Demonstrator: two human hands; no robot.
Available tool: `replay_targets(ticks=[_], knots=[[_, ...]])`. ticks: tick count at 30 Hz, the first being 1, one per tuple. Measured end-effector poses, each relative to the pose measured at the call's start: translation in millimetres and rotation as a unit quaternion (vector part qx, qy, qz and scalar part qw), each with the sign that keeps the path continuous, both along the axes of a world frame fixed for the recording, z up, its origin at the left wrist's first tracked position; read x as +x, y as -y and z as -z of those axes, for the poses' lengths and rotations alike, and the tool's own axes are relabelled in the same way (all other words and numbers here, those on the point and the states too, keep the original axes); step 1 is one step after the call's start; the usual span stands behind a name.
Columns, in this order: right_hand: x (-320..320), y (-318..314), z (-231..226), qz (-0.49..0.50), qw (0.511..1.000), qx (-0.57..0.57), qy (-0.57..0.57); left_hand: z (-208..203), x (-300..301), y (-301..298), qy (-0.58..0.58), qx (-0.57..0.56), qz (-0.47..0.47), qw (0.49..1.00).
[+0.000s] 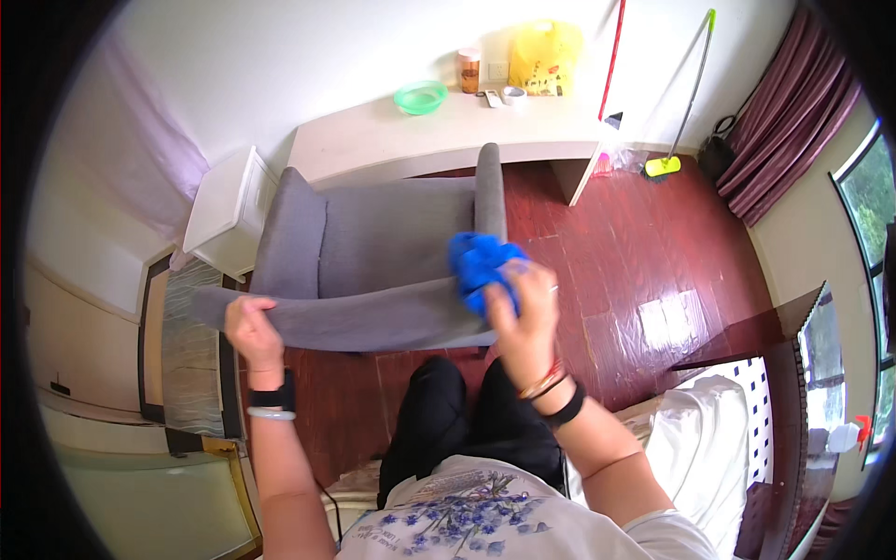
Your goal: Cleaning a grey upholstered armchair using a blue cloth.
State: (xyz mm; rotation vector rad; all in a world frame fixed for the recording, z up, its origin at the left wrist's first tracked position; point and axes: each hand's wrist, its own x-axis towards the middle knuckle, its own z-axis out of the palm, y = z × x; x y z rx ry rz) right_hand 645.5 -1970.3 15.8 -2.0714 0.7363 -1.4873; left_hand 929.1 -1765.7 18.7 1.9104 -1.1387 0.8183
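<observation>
A grey upholstered armchair (397, 229) stands right in front of me, its backrest toward me and its seat facing the desk. My left hand (253, 331) is closed over the top edge of the backrest (373, 320) near its left end. At the right end of the backrest, my right hand (528, 303) grips a bunched blue cloth (481, 266). The cloth lies against the backrest's right corner, close to the right armrest (490, 187).
Beyond the chair stands a white desk (373, 140) with a green bowl (421, 97), a jar (469, 71) and a yellow bag (544, 61). A white cabinet (227, 205) is at left. A broom (663, 168) leans far right. A bed (695, 425) lies at near right.
</observation>
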Motion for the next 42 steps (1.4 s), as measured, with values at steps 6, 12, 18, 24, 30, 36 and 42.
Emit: replay_targets(ticks=[6, 12, 18, 24, 30, 36, 42], knots=[[-1, -66, -6, -0.221, 0.973, 0.033, -0.050, -15, 37, -64, -0.175, 0.071, -0.101, 0.977], [-11, -48, -6, -0.309, 0.946, 0.044, -0.089, -46, -83, 22, -0.188, 0.184, -0.061, 0.963], [-14, -48, -9, -0.359, 0.923, 0.095, -0.098, -37, -143, 65, -0.214, 0.174, -0.064, 0.959], [-19, -46, 9, -0.382, 0.911, 0.147, -0.055, -39, -144, 66, -0.177, 0.217, -0.062, 0.958], [-2, -54, 84, -0.251, 0.899, 0.357, 0.046, -42, -143, 72, -0.198, 0.164, -0.056, 0.965], [4, -51, 138, -0.162, 0.956, 0.243, 0.042, -41, -144, 79, -0.173, 0.129, -0.054, 0.975], [6, -27, 136, -0.001, 0.952, 0.304, 0.037, -37, -185, 95, 0.005, 0.162, 0.089, 0.983]])
